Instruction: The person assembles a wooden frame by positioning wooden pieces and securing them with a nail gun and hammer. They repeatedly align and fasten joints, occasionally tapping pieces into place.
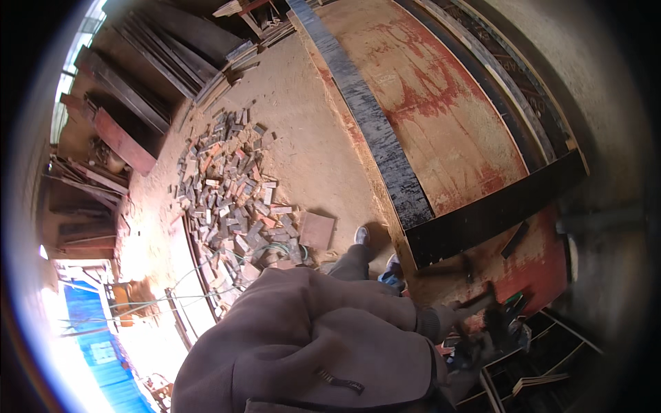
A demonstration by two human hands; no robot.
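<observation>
Reaching low to the near right with the left hand (pixel 446 319), with the forearm laid across the body in a brown sleeve (pixel 361 292). Close beside dark, blurred tools (pixel 497 322) at the near end of the red-stained panel (pixel 447 138); cannot tell whether with fingers clenched, released or grasping. Cannot make out the right hand. To the left, scattered wood offcuts (pixel 231 189).

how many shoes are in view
2: one grey shoe on the floor, right of the brown square panel; the other shoe, lower and further right, is partly hidden.
</observation>
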